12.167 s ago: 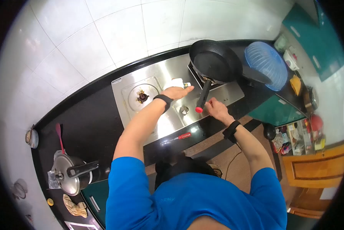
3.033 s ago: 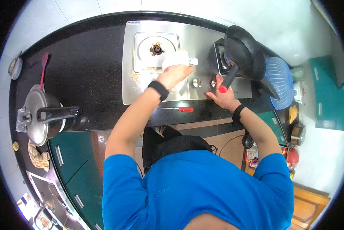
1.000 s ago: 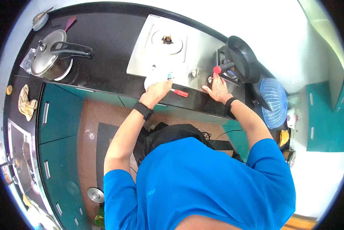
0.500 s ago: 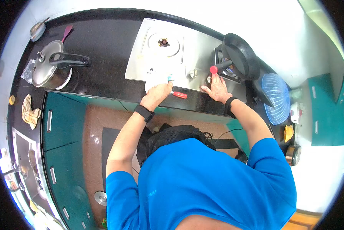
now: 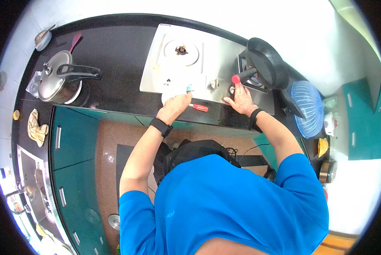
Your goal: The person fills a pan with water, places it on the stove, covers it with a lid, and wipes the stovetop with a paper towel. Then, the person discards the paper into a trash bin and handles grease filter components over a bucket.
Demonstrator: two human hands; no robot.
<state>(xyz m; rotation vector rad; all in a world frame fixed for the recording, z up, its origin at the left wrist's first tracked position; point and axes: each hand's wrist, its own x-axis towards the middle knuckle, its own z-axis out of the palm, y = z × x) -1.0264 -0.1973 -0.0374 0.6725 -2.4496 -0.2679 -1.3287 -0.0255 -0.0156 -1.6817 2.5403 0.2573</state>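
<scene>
My left hand [image 5: 175, 106] is closed at the front edge of the steel gas hob [image 5: 154, 78], around something small with a teal end [image 5: 189, 88]; what it is cannot be made out clearly. Just right of this hand lies a red-handled tool [image 5: 200, 108] on the dark counter edge. My right hand [image 5: 242, 102] rests with fingers spread on the hob's front right part, its fingertips by the red end of the handle of a black pan [image 5: 267, 63]. A hob knob [image 5: 214, 84] sits between the hands. The left burner [image 5: 181, 50] is bare.
A pressure cooker [image 5: 56, 83] and a pink spatula [image 5: 75, 41] are on the counter at left, with a cloth [image 5: 36, 128] near the sink [image 5: 29, 165]. At right are a blue ribbed cover [image 5: 307, 109], a yellow item [image 5: 322, 147] and a metal pot [image 5: 327, 171].
The camera view has shifted slightly, so the counter's left side appears a little further right and lower. Both hands keep nearly the same places and poses.
</scene>
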